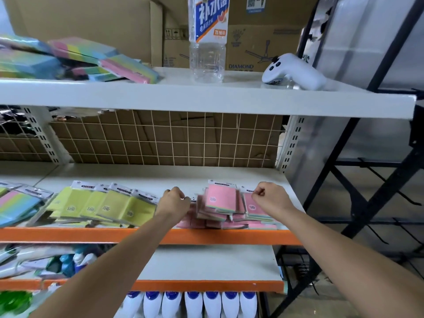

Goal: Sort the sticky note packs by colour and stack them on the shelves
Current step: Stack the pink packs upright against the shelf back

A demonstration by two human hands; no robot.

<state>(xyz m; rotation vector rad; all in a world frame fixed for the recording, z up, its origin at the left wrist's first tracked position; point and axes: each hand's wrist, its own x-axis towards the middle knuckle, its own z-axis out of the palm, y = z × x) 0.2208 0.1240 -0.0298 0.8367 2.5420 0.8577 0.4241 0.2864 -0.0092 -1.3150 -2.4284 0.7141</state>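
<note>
Taking the pink pile [221, 206] on the middle shelf [146, 235] as the landmark, the row of yellow packs [107, 206] lies to its left, leaning one on another with their header cards toward the back of the shelf, and further left of those lie some multicolour packs [16, 207]. The left hand [175, 198] is just at the left edge of the pink pile, its fingers curled; it seems to pinch the plastic edge of a pack there, but I cannot tell this for sure. The pile itself is loose, the top pack upright on its long axis and a little turned. At the right edge of the pile the right hand [267, 197] pinches the header of the rightmost pink pack. So both hands flank the pile, equally near, and the next move, I judge, is to press the packs inward and square them.
</note>
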